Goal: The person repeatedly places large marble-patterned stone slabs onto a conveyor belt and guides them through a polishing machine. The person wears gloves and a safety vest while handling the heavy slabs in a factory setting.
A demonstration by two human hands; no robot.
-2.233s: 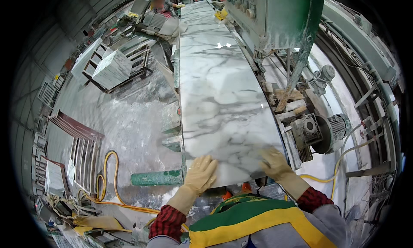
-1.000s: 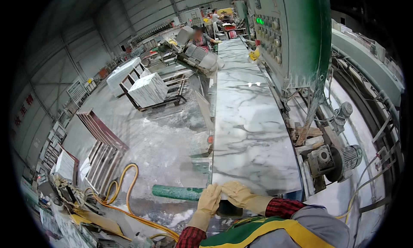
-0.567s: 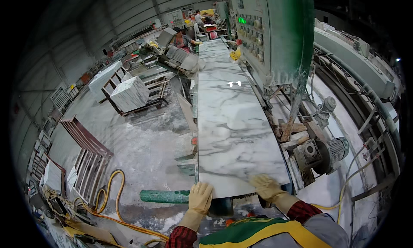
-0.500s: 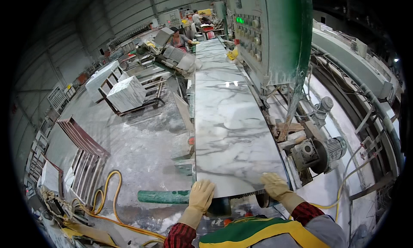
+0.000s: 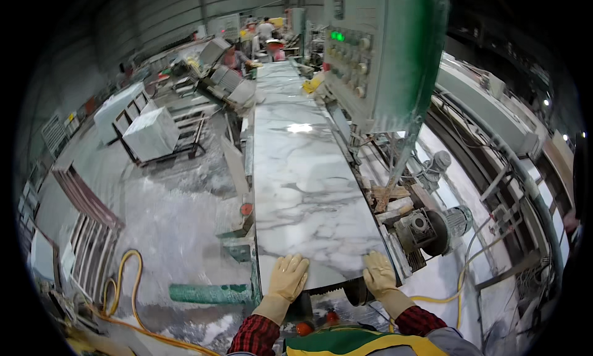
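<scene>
A long polished slab of white marble-like stone with grey veins [image 5: 315,201] lies flat on a roller conveyor, stretching away from me. My left hand [image 5: 286,279], in a cream rubber glove, rests on its near left corner with fingers stretched out flat. On the near right corner lies my right hand [image 5: 381,276], gloved alike, its fingers extended over the edge area. Neither hand grips anything. Under the slab's near edge, a toothed strip and a dark roller [image 5: 356,292] show partly.
A green control cabinet [image 5: 351,66] hangs at the right, above a motor with gearbox [image 5: 426,229]. To the left are a green bar [image 5: 207,293], a yellow hose [image 5: 131,260], metal racks [image 5: 92,248] and white stacked blocks [image 5: 151,134]. Beside the conveyor's far end is a co-worker [image 5: 233,59].
The whole scene has shifted left as my head turned. My left hand lies farther onto the slab. My right hand has straightened, its fingers pointing more forward.
</scene>
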